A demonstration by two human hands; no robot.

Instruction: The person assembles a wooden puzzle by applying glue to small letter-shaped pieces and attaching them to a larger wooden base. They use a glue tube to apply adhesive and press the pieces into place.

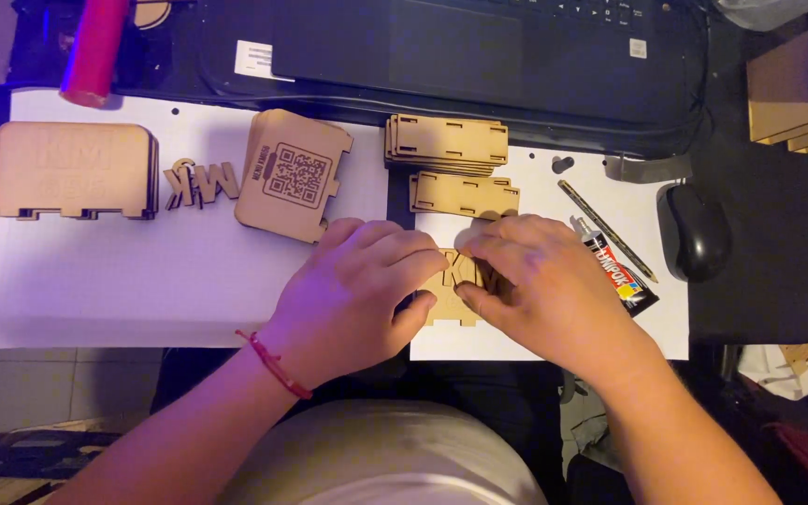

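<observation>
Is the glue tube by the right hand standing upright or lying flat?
Lying flat: the glue tube rests on its side on the white sheet, angled beside the right hand.

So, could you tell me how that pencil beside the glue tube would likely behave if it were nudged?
The pencil is slim and long and lies on flat white paper, so it would probably roll or slide easily. It looks light and stiff. The glue tube close alongside might stop it.
</observation>
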